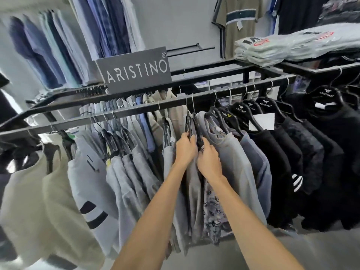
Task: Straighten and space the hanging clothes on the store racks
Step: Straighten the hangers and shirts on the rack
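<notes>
Left hand (185,148): centre of view, fingers curled round the shoulder of a dark hanger (188,123).
Right hand (210,159): just beside it at 4 o'clock, fingers clamped on the second hanger (196,126).
Grey tops (124,172): hanging from 8 o'clock to centre, bunched closely.
Black tops (292,152): 3 o'clock, hangers spaced apart.
Rail (136,112): black bar carrying the hangers, running from 9 to 2 o'clock.
Sign (134,70): "ARISTINO", 11 o'clock, above the rail.
Folded shirts (282,47): bagged stack, 1 o'clock, on the rack top.

The left hand (186,148), right hand (209,159) and both long forearms are bare.
</notes>
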